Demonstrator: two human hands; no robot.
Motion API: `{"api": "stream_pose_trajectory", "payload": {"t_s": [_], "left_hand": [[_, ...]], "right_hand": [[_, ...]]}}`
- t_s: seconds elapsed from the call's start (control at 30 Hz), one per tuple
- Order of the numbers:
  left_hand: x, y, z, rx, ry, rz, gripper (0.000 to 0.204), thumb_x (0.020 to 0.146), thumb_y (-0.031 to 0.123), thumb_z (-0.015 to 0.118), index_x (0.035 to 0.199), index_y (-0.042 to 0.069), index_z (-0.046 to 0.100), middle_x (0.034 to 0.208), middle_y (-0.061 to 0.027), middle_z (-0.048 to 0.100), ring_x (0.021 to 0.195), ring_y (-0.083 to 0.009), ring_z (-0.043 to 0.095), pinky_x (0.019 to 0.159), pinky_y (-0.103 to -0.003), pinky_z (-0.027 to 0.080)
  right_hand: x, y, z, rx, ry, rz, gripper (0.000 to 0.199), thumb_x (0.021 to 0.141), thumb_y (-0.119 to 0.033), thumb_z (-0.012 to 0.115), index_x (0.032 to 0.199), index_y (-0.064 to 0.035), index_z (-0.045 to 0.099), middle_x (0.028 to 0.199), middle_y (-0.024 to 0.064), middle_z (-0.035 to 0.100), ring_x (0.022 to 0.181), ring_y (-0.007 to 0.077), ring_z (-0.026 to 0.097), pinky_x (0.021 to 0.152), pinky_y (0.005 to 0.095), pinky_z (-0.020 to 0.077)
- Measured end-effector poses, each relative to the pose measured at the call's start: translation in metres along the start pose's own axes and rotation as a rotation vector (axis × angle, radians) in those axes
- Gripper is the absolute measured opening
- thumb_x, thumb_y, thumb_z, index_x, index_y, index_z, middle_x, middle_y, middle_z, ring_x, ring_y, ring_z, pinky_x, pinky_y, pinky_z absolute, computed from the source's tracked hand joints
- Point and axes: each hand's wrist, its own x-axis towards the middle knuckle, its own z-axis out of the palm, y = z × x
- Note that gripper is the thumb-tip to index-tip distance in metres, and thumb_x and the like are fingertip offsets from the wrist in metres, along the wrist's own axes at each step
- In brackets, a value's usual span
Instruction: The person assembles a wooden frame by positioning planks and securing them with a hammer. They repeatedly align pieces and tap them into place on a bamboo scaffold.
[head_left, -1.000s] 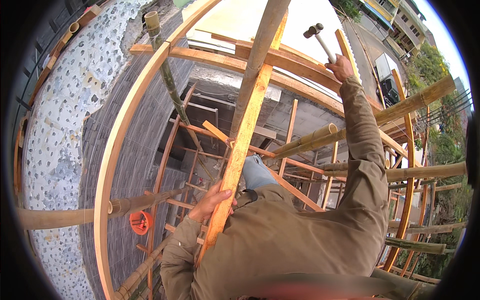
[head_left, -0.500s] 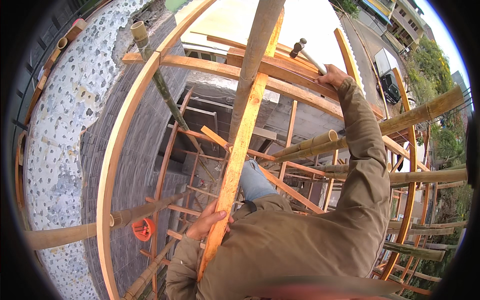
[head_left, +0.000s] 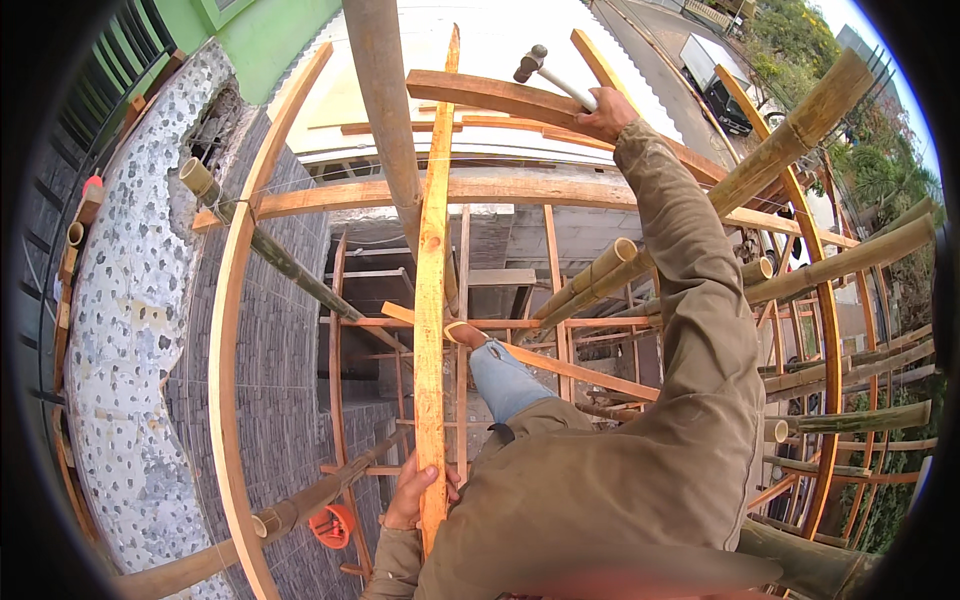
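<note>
My left hand (head_left: 410,492) is wrapped around the lower part of a long wooden plank (head_left: 430,330), which runs up and away in front of me. At the upper right, my right arm is stretched out, and the right hand (head_left: 608,117) is closed on the handle of a hammer (head_left: 566,86), its dark head pointing left. A loose-looking timber (head_left: 500,97) passes by the right hand and wrist; whether the fingers also touch it, I cannot tell. Beneath the plank lies a wooden crossbeam (head_left: 530,190). My bare foot (head_left: 464,334) rests by a slanting timber below.
Beside the plank rises a thick bamboo pole (head_left: 385,110). Bamboo scaffold poles (head_left: 790,140) jut in from the right, and a curved-looking timber (head_left: 230,330) stands left. An orange container (head_left: 332,525) hangs low near the tiled wall (head_left: 200,400). Pale corrugated roofing (head_left: 520,30) lies ahead.
My view has shifted, so the plank stands more upright in it. The right hand with the hammer, and the timber beside it, now appear farther left and higher. Both hands keep their hold.
</note>
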Motion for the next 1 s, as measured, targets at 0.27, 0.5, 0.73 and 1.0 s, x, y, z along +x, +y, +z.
{"api": "stream_pose_trajectory", "payload": {"t_s": [0.27, 0.5, 0.73, 1.0], "left_hand": [[-0.002, 0.003, 0.007, 0.055, 0.068, -0.015, 0.067, 0.089, 0.033, 0.067, 0.139, -0.002, 0.039, 0.093, -0.0198, 0.066, 0.070, -0.0256, 0.070, 0.061, -0.033, 0.058], [-0.001, 0.001, 0.005, 0.035, 0.067, -0.013, 0.062, 0.090, 0.030, 0.067, 0.137, 0.000, 0.040, 0.095, -0.0193, 0.066, 0.070, -0.0240, 0.070, 0.062, -0.032, 0.058], [-0.002, 0.003, 0.007, 0.032, 0.084, -0.038, 0.063, 0.090, 0.030, 0.067, 0.137, 0.000, 0.039, 0.096, -0.0200, 0.066, 0.073, -0.0239, 0.070, 0.066, -0.033, 0.059], [-0.003, 0.003, 0.005, 0.069, 0.093, -0.058, 0.064, 0.090, 0.031, 0.065, 0.138, -0.001, 0.038, 0.097, -0.0188, 0.066, 0.073, -0.0234, 0.069, 0.065, -0.033, 0.058]], "right_hand": [[0.021, 0.038, -0.028, -0.328, 0.146, 0.109, 0.038, 0.089, -0.031, 0.072, 0.115, -0.0053, 0.067, 0.100, 0.0182, 0.073, 0.093, 0.0327, 0.072, 0.087, 0.0460, 0.0566], [0.022, 0.041, -0.017, -0.414, 0.096, 0.187, 0.034, 0.091, -0.027, 0.069, 0.118, -0.0071, 0.066, 0.108, 0.0157, 0.072, 0.098, 0.0325, 0.071, 0.089, 0.0453, 0.0560], [0.022, 0.055, -0.003, -0.412, 0.183, 0.225, 0.030, 0.091, -0.024, 0.069, 0.114, -0.0052, 0.067, 0.111, 0.0162, 0.071, 0.102, 0.0341, 0.069, 0.091, 0.0471, 0.0542], [0.035, 0.062, 0.002, -0.664, 0.077, 0.030, 0.016, 0.094, -0.012, 0.059, 0.100, -0.0010, 0.069, 0.094, 0.0174, 0.074, 0.088, 0.0325, 0.074, 0.075, 0.0443, 0.0610]]}}
